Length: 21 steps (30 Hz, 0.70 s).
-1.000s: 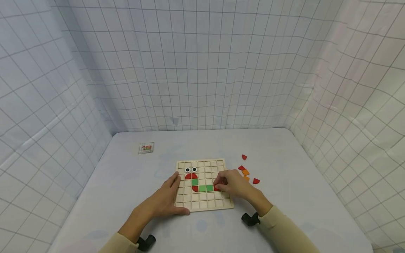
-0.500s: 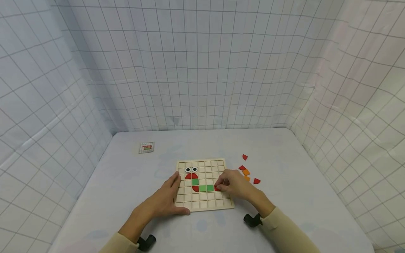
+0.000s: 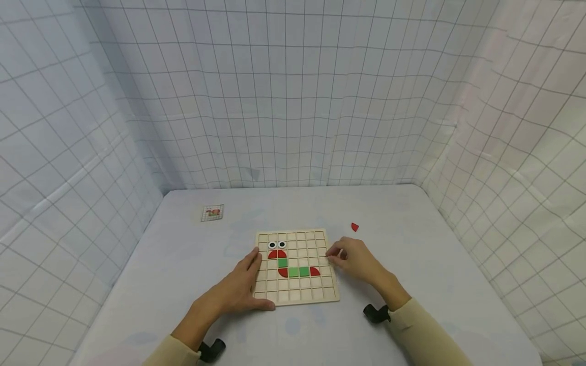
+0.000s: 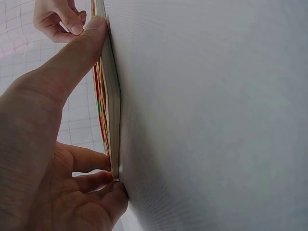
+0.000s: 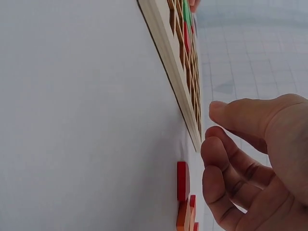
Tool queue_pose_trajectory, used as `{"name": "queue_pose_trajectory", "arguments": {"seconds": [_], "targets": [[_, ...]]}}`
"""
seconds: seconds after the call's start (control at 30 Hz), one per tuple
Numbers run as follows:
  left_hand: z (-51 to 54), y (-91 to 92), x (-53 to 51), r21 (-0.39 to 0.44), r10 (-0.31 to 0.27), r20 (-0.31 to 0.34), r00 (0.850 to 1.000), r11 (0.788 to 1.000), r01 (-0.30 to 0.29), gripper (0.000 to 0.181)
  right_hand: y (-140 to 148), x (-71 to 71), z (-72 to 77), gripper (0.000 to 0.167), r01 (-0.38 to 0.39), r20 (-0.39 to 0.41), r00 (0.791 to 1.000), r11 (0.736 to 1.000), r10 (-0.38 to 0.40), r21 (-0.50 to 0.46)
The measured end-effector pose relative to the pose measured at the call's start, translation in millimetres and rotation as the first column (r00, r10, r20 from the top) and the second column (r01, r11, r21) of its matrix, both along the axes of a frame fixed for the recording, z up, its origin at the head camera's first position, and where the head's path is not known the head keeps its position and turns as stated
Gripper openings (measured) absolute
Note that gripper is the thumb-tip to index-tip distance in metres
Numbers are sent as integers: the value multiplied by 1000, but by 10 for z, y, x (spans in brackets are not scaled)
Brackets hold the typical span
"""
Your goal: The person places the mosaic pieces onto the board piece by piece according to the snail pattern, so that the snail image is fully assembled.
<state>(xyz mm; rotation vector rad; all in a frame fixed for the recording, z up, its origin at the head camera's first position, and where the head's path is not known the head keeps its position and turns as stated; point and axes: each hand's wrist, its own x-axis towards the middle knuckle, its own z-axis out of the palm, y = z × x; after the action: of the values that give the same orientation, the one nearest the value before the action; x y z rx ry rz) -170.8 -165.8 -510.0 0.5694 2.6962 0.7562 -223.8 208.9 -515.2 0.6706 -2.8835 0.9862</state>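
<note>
A square wooden grid board lies on the table, holding two eye discs, red quarter-circle tiles and green square tiles. My left hand grips the board at its near left, thumb at the front edge and fingertips along the left edge. Just off the board's right edge hovers my right hand, fingers loosely curled with a gap to the thumb and nothing held. Beneath it in the right wrist view are a red tile and an orange tile, hidden in the head view.
One red quarter-circle tile lies apart, beyond the right hand. A small picture card rests at the table's back left. White grid-patterned curtains stand behind the table and at both sides.
My right hand has let go of the red quarter-circle tile, which stays in its cell, and moved right off the board, over the loose tiles. The left hand stays put.
</note>
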Motion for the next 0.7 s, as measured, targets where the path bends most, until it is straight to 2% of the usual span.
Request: {"name": "queue_pose_trajectory", "arguments": {"seconds": [0.2, 0.43, 0.7], "targets": [[-17, 1, -10, -1, 1, 2, 1000, 1000, -1, 148, 165, -72, 6, 10, 104, 12, 994, 994, -105, 26], [-45, -6, -10, -2, -1, -9, 1000, 1000, 1, 148, 354, -161, 9, 14, 205, 60, 977, 979, -204, -12], [-32, 8, 4, -9, 6, -6, 1000, 1000, -6, 148, 458, -271, -39, 26, 237, 57, 969, 969, -241, 65]]}}
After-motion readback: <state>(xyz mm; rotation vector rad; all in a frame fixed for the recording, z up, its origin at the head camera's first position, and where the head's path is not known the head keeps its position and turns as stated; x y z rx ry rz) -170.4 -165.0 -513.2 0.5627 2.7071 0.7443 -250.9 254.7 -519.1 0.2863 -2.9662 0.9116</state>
